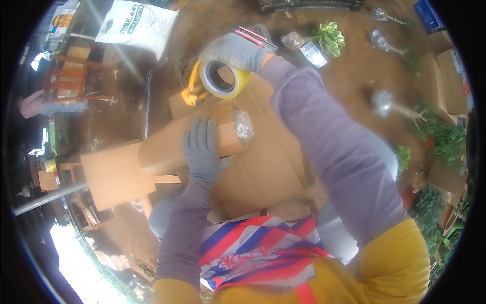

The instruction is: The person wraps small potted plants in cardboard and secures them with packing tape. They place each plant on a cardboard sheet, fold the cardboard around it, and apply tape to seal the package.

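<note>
My left hand (202, 152), in a grey glove, lies with its fingers stretched flat on a long cardboard box (169, 144). Clear plastic wrapping (243, 126) shows at the box's right end; what it wraps is not plain. Beyond the box my right hand (234, 52), gloved too, is closed on a yellow tape dispenser (192, 91). Its large roll of tape (221, 78) hangs below that hand. Pink and dark pen-like sticks (251, 38) show just above the right hand; whether they touch it I cannot tell. Flat cardboard (263, 162) lies beneath the box.
A white printed sack (136, 28) sits at the far left. Several plants with plastic-wrapped roots, one (383, 103) among them, lie on the brown floor to the right. A variegated leafy plant (330, 39) is at the back. Cardboard boxes (450, 83) stand along the right edge.
</note>
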Demonstrator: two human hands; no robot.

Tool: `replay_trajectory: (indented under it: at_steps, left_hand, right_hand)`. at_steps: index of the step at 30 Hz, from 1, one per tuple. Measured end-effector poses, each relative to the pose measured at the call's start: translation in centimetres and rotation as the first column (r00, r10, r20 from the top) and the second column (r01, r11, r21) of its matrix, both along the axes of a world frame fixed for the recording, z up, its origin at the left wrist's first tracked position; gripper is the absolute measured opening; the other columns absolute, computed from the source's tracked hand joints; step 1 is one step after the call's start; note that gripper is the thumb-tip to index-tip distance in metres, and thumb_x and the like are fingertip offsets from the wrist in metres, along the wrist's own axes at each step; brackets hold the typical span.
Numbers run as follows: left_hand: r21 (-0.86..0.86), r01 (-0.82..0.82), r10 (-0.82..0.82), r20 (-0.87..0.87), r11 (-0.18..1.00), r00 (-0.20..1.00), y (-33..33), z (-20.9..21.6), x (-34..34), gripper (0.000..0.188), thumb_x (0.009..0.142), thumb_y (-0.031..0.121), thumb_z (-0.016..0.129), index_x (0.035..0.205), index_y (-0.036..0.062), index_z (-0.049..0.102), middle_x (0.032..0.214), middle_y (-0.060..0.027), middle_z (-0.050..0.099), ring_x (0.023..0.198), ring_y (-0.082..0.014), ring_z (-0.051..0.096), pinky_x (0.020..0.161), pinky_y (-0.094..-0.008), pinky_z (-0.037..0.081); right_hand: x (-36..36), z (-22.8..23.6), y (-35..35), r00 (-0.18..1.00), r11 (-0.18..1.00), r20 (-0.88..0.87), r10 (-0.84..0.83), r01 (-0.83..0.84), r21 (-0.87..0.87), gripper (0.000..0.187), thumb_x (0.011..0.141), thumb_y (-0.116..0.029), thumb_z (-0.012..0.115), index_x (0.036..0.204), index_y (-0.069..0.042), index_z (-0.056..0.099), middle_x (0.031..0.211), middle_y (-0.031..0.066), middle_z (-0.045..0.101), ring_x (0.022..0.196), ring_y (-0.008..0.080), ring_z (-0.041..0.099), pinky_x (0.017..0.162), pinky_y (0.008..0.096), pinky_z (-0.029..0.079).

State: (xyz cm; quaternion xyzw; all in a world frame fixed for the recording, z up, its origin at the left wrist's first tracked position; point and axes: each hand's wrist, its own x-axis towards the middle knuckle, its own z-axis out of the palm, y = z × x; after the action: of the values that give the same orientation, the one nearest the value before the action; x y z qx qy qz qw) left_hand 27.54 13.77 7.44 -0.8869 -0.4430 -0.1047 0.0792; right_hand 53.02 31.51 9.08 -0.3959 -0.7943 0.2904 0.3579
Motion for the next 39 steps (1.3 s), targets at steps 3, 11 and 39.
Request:
replay_trajectory:
  at_steps: [3,11,39]
  left_hand:
    - [-0.005,0.01,-0.01,0.01,1.0,1.0,-0.2,-0.3,-0.2,0.111,0.052,0.041,0.09,0.145,0.0032,0.042,0.146,-0.018,0.048,0.135,-0.0385,0.044,0.112,-0.0573,0.032]
    - [0.115,0.022,-0.021,-0.009,0.993,1.0,-1.2,-1.7,-0.5,0.108,0.057,0.046,0.086,0.146,0.0033,0.041,0.146,-0.0194,0.048,0.134,-0.041,0.047,0.11,-0.0604,0.034]
    - [-0.131,-0.139,0.11,-0.206,0.982,0.972,-2.0,0.3,0.5,0.105,0.068,0.037,0.084,0.153,0.0008,0.032,0.153,-0.0165,0.039,0.144,-0.0347,0.033,0.118,-0.0527,0.024]
  right_hand:
    - [1.6,-1.0,-0.4,0.999,0.996,-0.043,-0.022,0.026,0.087,0.029,0.094,-0.019,0.064,0.122,-0.015,0.071,0.117,0.0074,0.071,0.106,0.0213,0.066,0.097,0.0325,0.05]
    - [6.8,-5.7,-3.8,0.54,0.625,-0.56,-0.628,-0.079,-0.777,0.026,0.097,-0.024,0.068,0.111,-0.003,0.071,0.098,0.0017,0.071,0.087,0.0094,0.066,0.077,0.0246,0.055]
    - [2.1,-0.2,-39.3,0.581,0.446,-0.281,-0.764,0.16,-0.88,0.036,0.099,-0.017,0.061,0.127,0.006,0.063,0.111,0.0064,0.069,0.099,0.011,0.063,0.087,0.0263,0.052]
